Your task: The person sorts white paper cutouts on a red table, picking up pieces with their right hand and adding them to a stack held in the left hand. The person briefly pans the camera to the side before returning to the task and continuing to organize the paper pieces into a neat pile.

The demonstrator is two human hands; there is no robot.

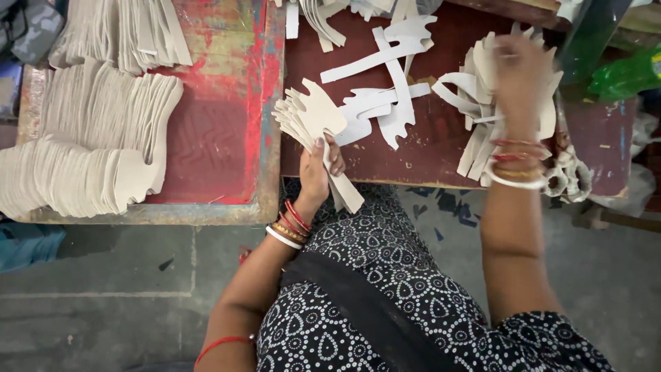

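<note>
Near frame centre, the left hand point(318, 169) pinches a fanned stack of cutouts point(311, 118); upper right, the blurred right hand point(518, 72) reaches a loose pile point(475, 86), grip unclear.

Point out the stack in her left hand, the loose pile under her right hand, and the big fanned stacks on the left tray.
Held stack point(313, 114), head view, on its top sheet.
Loose pile point(475, 96), head view, on a cutout at its left edge.
Fanned stacks point(96, 138), head view, middle of the top sheets.
</note>
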